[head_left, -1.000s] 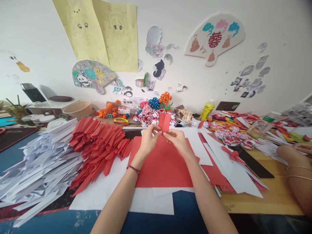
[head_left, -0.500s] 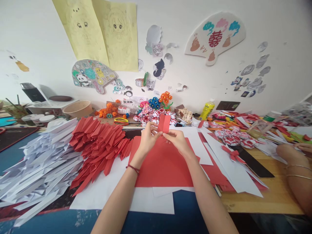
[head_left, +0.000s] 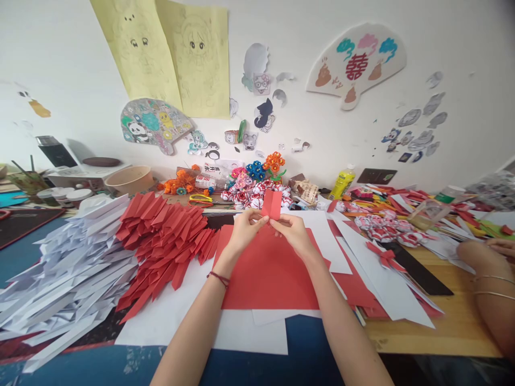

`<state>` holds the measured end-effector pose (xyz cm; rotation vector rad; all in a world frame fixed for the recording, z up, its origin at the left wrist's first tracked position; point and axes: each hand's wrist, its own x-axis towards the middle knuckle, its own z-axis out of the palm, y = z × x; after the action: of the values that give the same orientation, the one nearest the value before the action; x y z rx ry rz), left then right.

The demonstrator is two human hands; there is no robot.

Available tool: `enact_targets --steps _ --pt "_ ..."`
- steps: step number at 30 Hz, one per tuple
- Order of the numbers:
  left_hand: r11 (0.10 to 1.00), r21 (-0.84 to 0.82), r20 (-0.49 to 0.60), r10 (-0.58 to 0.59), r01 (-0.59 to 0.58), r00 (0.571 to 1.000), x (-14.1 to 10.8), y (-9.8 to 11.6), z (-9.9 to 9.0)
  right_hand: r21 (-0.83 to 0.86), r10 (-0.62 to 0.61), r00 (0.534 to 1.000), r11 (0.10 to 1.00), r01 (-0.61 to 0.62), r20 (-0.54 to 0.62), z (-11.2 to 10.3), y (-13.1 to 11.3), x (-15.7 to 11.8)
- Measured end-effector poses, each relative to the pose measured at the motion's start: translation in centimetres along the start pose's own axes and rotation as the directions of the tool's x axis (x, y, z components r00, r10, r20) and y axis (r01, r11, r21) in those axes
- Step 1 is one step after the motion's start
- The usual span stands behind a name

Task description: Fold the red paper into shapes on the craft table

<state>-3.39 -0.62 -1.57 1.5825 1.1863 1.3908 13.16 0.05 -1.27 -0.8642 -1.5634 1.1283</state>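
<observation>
Between my two hands stands a small creased piece of red paper (head_left: 272, 205), held up over a larger red sheet (head_left: 269, 284). My left hand (head_left: 247, 228) pinches its lower left edge between thumb and fingers. On the other side, my right hand (head_left: 293, 230) pinches the lower right edge; the two thumb tips nearly meet. A heap of folded red paper strips (head_left: 164, 236) lies left of my left hand. Farther left is a big pile of folded white paper strips (head_left: 76, 273). White sheets (head_left: 249, 332) lie under the red one.
Red-and-white paper pieces (head_left: 241, 198) and bead-like flowers (head_left: 274, 162) stand at the back by a yellow bottle (head_left: 343, 182). At right are a black strip (head_left: 422, 271), a red paper bow (head_left: 387, 257) and another person's arm (head_left: 491, 284).
The fingers of my left hand have come down from the paper's upper left side and now sit lower along its edge. The paper stays in both hands.
</observation>
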Motion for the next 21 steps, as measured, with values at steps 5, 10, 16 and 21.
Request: enact_targets --steps 5,10,16,21 --pt "0.999 0.031 0.017 0.031 -0.031 0.999 0.09 0.09 -0.22 0.008 0.005 1.000 1.000 -0.005 0.018 -0.05 -0.12 -0.06" --pt "0.999 0.030 0.011 0.038 -0.038 0.999 0.06 0.20 -0.30 0.015 0.004 0.999 1.000 -0.004 0.046 -0.02 -0.14 -0.14" --pt "0.998 -0.017 0.041 0.065 -0.064 0.997 -0.04 0.25 -0.15 0.022 -0.019 1.000 1.000 0.019 0.015 -0.03 -0.20 -0.13" --pt "0.997 -0.008 0.056 0.074 -0.074 0.996 -0.10 0.52 -0.12 0.021 -0.035 0.999 0.999 0.035 -0.008 -0.05 -0.44 -0.18"
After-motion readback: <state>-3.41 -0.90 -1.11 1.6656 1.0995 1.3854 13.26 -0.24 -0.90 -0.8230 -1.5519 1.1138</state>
